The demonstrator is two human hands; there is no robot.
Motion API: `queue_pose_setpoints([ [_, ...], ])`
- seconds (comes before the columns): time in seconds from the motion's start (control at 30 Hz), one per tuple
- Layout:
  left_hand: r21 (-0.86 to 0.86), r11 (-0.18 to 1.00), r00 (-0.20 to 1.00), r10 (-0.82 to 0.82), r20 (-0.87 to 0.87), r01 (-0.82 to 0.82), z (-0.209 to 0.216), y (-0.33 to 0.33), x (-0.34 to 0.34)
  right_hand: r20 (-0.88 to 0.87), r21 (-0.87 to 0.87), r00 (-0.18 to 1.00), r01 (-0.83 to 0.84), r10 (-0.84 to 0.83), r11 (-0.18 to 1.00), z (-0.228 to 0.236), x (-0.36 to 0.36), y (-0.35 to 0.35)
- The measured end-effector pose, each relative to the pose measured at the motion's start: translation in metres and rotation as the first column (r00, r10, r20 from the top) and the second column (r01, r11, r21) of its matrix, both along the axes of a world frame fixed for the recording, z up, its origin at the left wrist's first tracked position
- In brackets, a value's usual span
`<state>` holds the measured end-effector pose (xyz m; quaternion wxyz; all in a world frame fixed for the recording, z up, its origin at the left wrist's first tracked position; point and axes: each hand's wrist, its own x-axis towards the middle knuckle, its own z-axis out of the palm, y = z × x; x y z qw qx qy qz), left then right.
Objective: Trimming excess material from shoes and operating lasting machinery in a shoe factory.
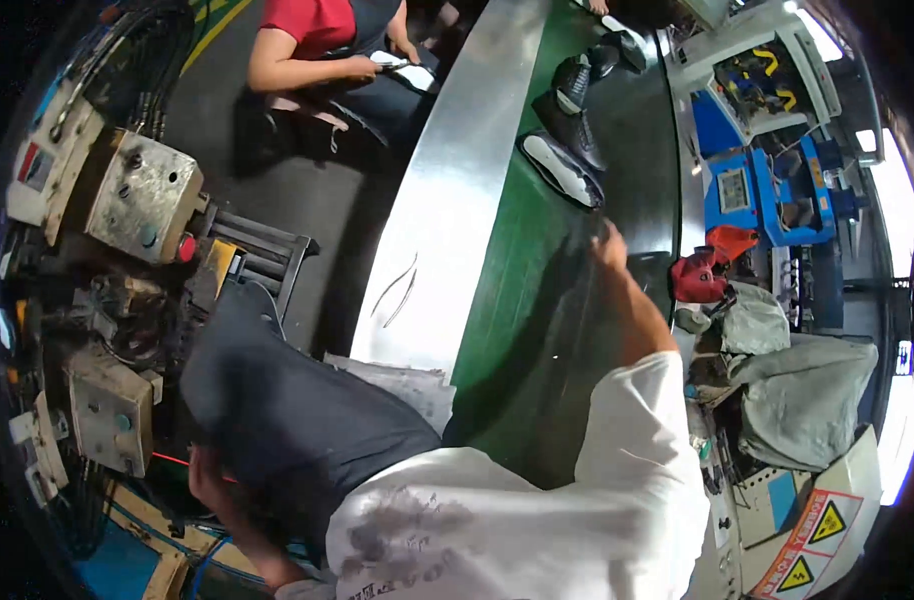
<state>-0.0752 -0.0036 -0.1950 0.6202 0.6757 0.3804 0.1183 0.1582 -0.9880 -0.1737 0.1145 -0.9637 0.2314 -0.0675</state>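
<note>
My right hand (pixel 609 247) reaches out over the green conveyor belt (pixel 502 330), just short of the near end of a dark shoe upper with a white underside (pixel 560 168). Its fingers are blurred against dark belt, so whether they grip anything is unclear. Beyond lie a dark laced shoe (pixel 573 84) and further dark shoe pieces (pixel 589 145). Low on the left, my left hand (pixel 205 482) is beside a metal control box (pixel 112 415), near a thin red light line. My dark-clad leg partly covers that hand, and its fingers cannot be made out.
A steel ledge (pixel 447 170) edges the belt, with a thin curved dark item (pixel 397 290) on it. Across it, a person in red (pixel 312 40) holds a white-soled shoe (pixel 407 72). Left stands a machine with a red button (pixel 187 248); right, blue machinery (pixel 732 195) and grey covers (pixel 812 400).
</note>
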Motion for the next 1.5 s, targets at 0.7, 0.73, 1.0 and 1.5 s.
queue_pose_setpoints([
  [0.7, 0.113, 0.949, 0.953, -0.283, -0.113, 0.295, 0.137, -0.152, 0.126, -0.124, 0.873, 0.965, 0.217, -0.231, 0.437, -0.034, 0.029, 0.094],
  [0.73, -0.03, 0.929, 0.927, -0.371, -0.049, 0.37, 0.122, -0.184, 0.159, -0.083, 0.875, 0.961, 0.197, -0.263, 0.443, -0.045, -0.006, 0.074],
  [1.0, -0.307, 0.421, 0.505, -0.811, 0.294, 0.854, 0.105, -0.369, 0.189, 0.011, 0.972, 0.986, -0.049, -0.166, -0.229, 0.075, -0.062, 0.387],
  [1.5, -0.57, 0.635, 0.816, -0.174, 0.551, 0.521, 0.104, -0.194, 0.052, 0.134, 0.777, 0.674, -0.527, 0.727, 0.345, 0.147, -0.065, 0.591],
])
